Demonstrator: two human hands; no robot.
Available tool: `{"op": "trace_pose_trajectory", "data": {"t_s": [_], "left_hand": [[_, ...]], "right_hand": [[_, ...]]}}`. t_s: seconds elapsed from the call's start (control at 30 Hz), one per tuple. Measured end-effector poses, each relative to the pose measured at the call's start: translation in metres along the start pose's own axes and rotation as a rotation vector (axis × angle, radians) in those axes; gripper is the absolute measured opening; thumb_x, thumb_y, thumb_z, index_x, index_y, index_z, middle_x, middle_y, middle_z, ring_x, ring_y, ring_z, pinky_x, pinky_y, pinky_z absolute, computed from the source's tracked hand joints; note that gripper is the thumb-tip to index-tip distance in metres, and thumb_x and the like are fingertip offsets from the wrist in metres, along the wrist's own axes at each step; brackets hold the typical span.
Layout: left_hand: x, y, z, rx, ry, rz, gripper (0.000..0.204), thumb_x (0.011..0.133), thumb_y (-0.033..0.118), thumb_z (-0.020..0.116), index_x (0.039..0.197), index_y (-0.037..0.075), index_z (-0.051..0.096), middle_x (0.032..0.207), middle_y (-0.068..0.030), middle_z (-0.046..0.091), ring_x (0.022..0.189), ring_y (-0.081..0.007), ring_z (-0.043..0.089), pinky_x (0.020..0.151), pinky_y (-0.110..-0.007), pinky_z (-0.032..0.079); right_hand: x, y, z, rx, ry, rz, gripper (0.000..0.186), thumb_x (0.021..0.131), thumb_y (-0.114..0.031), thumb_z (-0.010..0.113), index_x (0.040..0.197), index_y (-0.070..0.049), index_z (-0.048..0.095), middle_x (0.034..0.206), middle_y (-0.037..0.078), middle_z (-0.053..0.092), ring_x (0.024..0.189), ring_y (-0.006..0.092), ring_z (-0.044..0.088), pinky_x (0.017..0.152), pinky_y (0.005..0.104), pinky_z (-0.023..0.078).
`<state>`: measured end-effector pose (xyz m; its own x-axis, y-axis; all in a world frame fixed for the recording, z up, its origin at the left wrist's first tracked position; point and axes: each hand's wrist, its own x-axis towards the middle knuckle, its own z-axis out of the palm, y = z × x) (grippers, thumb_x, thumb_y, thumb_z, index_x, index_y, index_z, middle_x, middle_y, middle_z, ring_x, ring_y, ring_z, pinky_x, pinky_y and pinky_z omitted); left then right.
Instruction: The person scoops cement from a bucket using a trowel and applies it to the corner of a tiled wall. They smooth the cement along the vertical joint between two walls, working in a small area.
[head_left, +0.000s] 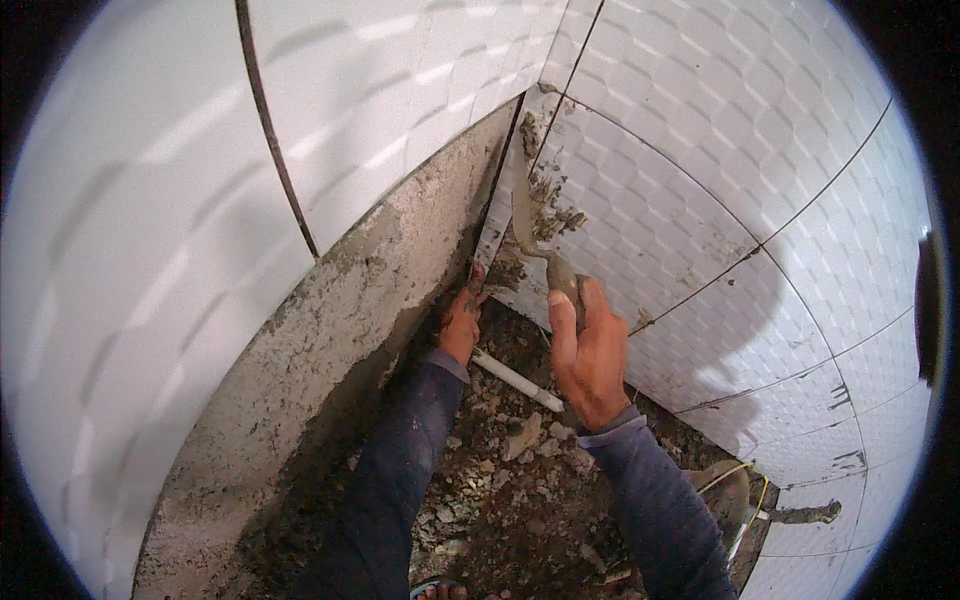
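My right hand (592,350) is wrapped round the handle of a small trowel (523,205). Its narrow blade points up along the corner, beside lumps of wet grey mortar (548,200) smeared over the wall tiles. A narrow white tile strip (492,235) stands upright in the corner, with a dark line along its left edge. At the strip's lower end, my left hand (462,320) has its dirty fingers closed on the edge; part of its grip is hidden. Below the hands, a white pipe (518,380) lies across the rubble.
Patterned white tiles cover the right wall (660,180) and upper left wall (150,200). Bare rough cement (330,290) shows below the left tiles. Broken stones and soil (510,490) cover the floor. A yellow cord (762,490) and another pipe end (805,514) are at lower right.
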<state>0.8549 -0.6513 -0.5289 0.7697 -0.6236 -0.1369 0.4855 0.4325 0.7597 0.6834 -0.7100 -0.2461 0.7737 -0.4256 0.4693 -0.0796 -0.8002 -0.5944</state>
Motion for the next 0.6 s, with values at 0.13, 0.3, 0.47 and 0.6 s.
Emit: {"op": "trace_pose_trajectory", "data": {"t_s": [0.13,0.3,0.47,0.6], "left_hand": [[-0.035,0.037,0.050,0.109,-0.044,0.053,0.056,0.097,0.019,0.048,0.152,0.023,0.039,0.159,0.0122,0.033,0.140,-0.0197,0.040,0.111,-0.038,0.026],[-0.031,0.050,0.061,0.052,0.034,-0.026,0.059,0.097,0.044,0.056,0.151,0.020,0.046,0.162,-0.0013,0.032,0.145,-0.0246,0.036,0.115,-0.041,0.029],[-0.017,0.031,0.038,0.293,-0.014,0.089,0.059,0.100,0.034,0.047,0.156,0.023,0.035,0.160,0.0082,0.032,0.140,-0.0200,0.038,0.110,-0.039,0.026],[-0.019,0.030,0.046,-0.104,0.070,-0.166,0.059,0.099,0.032,0.047,0.156,0.024,0.033,0.158,0.0119,0.036,0.136,-0.0155,0.042,0.103,-0.034,0.031]], "right_hand": [[0.000,-0.003,-0.008,-0.008,0.013,0.049,0.025,0.098,-0.024,0.058,0.096,0.000,0.052,0.070,0.025,0.058,0.064,0.0455,0.060,0.056,0.0488,0.043],[-0.006,-0.012,-0.003,0.320,0.075,0.166,0.028,0.100,-0.027,0.055,0.091,0.000,0.051,0.068,0.013,0.050,0.061,0.0204,0.050,0.057,0.0388,0.041],[0.003,-0.026,0.009,0.504,0.114,0.304,0.029,0.101,-0.026,0.054,0.090,0.000,0.052,0.069,0.007,0.048,0.065,0.0158,0.045,0.059,0.0363,0.039],[-0.010,0.001,0.036,0.397,0.128,0.346,0.031,0.102,-0.028,0.054,0.095,0.002,0.055,0.076,0.012,0.057,0.069,0.0218,0.052,0.064,0.0379,0.043]]}}
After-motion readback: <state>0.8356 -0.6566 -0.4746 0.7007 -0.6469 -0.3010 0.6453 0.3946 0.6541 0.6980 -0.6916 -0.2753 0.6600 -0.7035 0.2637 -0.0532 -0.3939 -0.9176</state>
